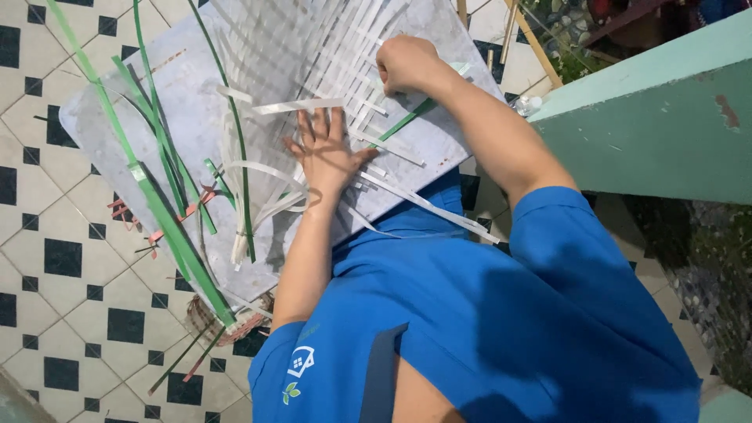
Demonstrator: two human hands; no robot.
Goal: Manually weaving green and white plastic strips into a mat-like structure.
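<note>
Tiled floor [70,313]: glossy cream squares with small black insets, occupying the 9 o'clock side. On it lies a flat grey board [117,129], surface scuffed and mottled, corners rounded. Green strips [160,207], long, narrow and smooth, run diagonally across the board from 11 o'clock towards 7 o'clock; several thinner dark green ones curve beside them. A frayed reddish woven piece [227,325] shows under the board's lower edge.

Centre: woven mat [313,47] of flat white strips, plaited in a tight lattice, loose ends [258,211] fanning out and curling towards 6 o'clock. Left hand [325,153] lies open, fingers spread, palm pressed flat on the weave. Right hand [407,64], at 12 o'clock of the left, is clenched at the mat's edge; whether it pinches a strip cannot be told. Blue sleeves [548,235] follow. At 3 o'clock, a pale green painted ledge [658,133], chipped.
</note>
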